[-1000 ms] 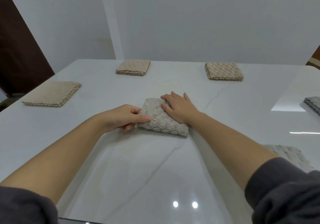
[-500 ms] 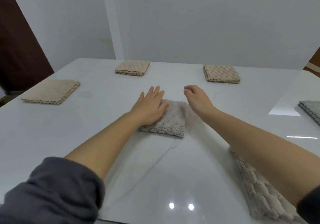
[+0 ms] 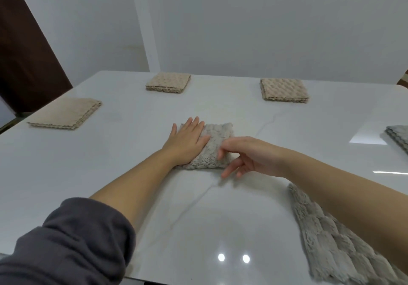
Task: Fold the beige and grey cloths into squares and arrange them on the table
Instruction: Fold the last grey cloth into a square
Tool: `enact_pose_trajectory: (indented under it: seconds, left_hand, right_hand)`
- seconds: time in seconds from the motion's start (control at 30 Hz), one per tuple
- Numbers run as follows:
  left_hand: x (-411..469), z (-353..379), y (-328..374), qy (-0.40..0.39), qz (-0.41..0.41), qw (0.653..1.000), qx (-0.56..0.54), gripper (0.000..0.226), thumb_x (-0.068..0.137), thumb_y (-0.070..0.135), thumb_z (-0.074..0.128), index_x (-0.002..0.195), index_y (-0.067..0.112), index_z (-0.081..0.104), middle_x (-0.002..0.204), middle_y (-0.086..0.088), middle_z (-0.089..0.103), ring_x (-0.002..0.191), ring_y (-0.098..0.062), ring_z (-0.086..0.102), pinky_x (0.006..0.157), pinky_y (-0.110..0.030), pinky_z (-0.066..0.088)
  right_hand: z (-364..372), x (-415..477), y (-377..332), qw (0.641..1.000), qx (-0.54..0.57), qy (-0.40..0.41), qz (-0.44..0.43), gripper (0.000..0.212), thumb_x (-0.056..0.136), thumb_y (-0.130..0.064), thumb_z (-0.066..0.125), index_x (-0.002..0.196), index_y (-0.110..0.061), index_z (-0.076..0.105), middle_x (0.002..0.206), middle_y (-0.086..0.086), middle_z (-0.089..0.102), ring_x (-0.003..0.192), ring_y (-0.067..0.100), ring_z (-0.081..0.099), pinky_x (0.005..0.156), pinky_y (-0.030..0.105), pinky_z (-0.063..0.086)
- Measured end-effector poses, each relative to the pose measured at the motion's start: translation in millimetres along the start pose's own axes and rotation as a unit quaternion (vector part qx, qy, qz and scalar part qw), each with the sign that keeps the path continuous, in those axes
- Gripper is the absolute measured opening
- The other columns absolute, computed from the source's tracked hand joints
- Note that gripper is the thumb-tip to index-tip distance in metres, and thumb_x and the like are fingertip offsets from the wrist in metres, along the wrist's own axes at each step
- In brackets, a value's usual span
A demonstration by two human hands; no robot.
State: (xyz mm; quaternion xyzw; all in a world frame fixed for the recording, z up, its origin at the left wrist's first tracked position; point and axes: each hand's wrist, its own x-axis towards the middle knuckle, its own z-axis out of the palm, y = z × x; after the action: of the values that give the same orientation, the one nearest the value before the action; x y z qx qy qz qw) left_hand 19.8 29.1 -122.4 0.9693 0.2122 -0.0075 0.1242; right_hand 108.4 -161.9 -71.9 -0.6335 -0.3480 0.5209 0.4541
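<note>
Now the flat left hand (image 3: 187,143) is pinning the folded grey plush cloth (image 3: 218,134), while the loose-fingered right hand (image 3: 249,154) is risking dragging its right edge askew

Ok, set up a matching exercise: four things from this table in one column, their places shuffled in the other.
Column one:
1. left hand
2. right hand
3. spread grey cloth
4. leftmost beige cloth

Column two:
A. near right corner of the table
B. flat on the middle grey cloth
C. left edge of the table
D. at the right side of the middle grey cloth

Pairs: 1-B, 2-D, 3-A, 4-C.
</note>
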Motion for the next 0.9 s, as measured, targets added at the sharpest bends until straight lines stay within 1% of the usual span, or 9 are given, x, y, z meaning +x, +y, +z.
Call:
enact_pose_trajectory:
  seconds: [0.07, 0.17, 0.3, 0.37, 0.47, 0.53, 0.63, 0.73, 0.9]
  left_hand:
    - [1.4, -1.5, -0.8, -0.016, 0.000, 1.000, -0.001, 0.063, 0.103, 0.050, 0.015, 0.156, 0.019, 0.002, 0.163, 0.003, -0.009, 0.149, -0.011, -0.012, 0.120, -0.048, -0.009]
    - [4.5, -5.6, -0.9, -0.048, 0.001, 0.999, 0.006, 0.065, 0.102, 0.052, 0.014, 0.156, 0.020, -0.002, 0.163, 0.003, -0.013, 0.148, -0.012, -0.015, 0.119, -0.049, -0.010]
    - [3.9, -6.1, 0.6, -0.050, 0.000, 0.999, 0.010, 0.065, 0.102, 0.052, 0.014, 0.156, 0.020, -0.002, 0.163, 0.003, -0.013, 0.148, -0.012, -0.015, 0.119, -0.049, -0.009]
    - [3.6, -6.1, 0.4, -0.051, 0.002, 0.999, 0.013, 0.065, 0.102, 0.052, 0.014, 0.156, 0.020, -0.003, 0.163, 0.002, -0.013, 0.148, -0.013, -0.015, 0.119, -0.049, -0.009]
    - [9.0, -13.4, 1.1, -0.097, -0.012, 0.995, 0.011, 0.066, 0.101, 0.054, 0.015, 0.155, 0.021, -0.007, 0.161, 0.003, -0.018, 0.147, -0.013, -0.018, 0.119, -0.050, -0.010]
    - [13.3, -22.2, 3.6, -0.136, -0.024, 0.990, 0.005, 0.067, 0.101, 0.054, 0.016, 0.155, 0.021, -0.008, 0.161, 0.003, -0.021, 0.147, -0.013, -0.019, 0.118, -0.051, -0.010]
    - [17.7, -34.7, 7.0, -0.180, -0.029, 0.983, -0.009, 0.066, 0.102, 0.053, 0.014, 0.155, 0.019, -0.008, 0.160, 0.001, -0.023, 0.147, -0.016, -0.019, 0.118, -0.053, -0.009]
    - [21.3, -33.2, 4.8, -0.184, -0.029, 0.983, 0.002, 0.068, 0.101, 0.055, 0.014, 0.154, 0.019, -0.009, 0.160, 0.000, -0.023, 0.147, -0.017, -0.019, 0.117, -0.055, -0.009]
    - [21.6, -20.8, 1.8, -0.147, -0.024, 0.988, 0.027, 0.066, 0.102, 0.050, 0.016, 0.154, 0.020, -0.009, 0.161, 0.000, -0.022, 0.148, -0.016, -0.018, 0.117, -0.055, -0.008]
  right_hand:
    - [6.2, 3.3, -0.8, 0.998, -0.020, -0.055, 0.002, 0.025, 0.102, -0.025, 0.043, 0.091, -0.012, 0.061, 0.086, -0.006, 0.069, 0.086, 0.032, 0.071, 0.056, 0.023, 0.048]
    - [12.1, 7.6, -2.8, 0.992, -0.087, -0.094, 0.020, 0.028, 0.102, -0.026, 0.044, 0.086, -0.011, 0.061, 0.074, -0.004, 0.072, 0.081, 0.028, 0.071, 0.057, 0.023, 0.047]
    - [0.7, 0.9, -4.3, 0.979, -0.187, -0.080, 0.006, 0.030, 0.100, -0.026, 0.049, 0.077, -0.012, 0.061, 0.068, -0.003, 0.068, 0.072, 0.025, 0.069, 0.062, 0.028, 0.042]
    - [-3.2, -1.4, -6.1, 0.974, -0.217, -0.067, -0.010, 0.028, 0.100, -0.023, 0.050, 0.079, -0.011, 0.065, 0.072, -0.006, 0.070, 0.074, 0.025, 0.069, 0.065, 0.029, 0.043]
    - [2.0, 3.3, -8.2, 0.971, -0.228, -0.075, -0.022, 0.026, 0.100, -0.020, 0.049, 0.087, -0.010, 0.069, 0.079, -0.006, 0.074, 0.082, 0.024, 0.070, 0.067, 0.028, 0.047]
    - [7.4, 7.7, -9.2, 0.972, -0.219, -0.081, -0.022, 0.026, 0.100, -0.020, 0.049, 0.087, -0.010, 0.068, 0.073, -0.009, 0.073, 0.075, 0.021, 0.069, 0.062, 0.023, 0.045]
    - [6.0, 11.9, -11.3, 0.982, -0.178, -0.042, -0.033, 0.027, 0.099, -0.020, 0.049, 0.081, -0.011, 0.066, 0.067, -0.014, 0.065, 0.061, 0.019, 0.060, 0.050, 0.017, 0.038]
    - [1.9, 13.7, -12.2, 0.982, -0.176, -0.060, -0.022, 0.025, 0.099, -0.021, 0.049, 0.085, -0.013, 0.069, 0.072, -0.017, 0.066, 0.063, 0.019, 0.064, 0.050, 0.017, 0.039]
    - [3.9, 18.2, -12.8, 0.976, -0.210, -0.056, -0.028, 0.027, 0.098, -0.024, 0.051, 0.082, -0.016, 0.072, 0.077, -0.009, 0.064, 0.062, 0.019, 0.058, 0.051, 0.019, 0.038]
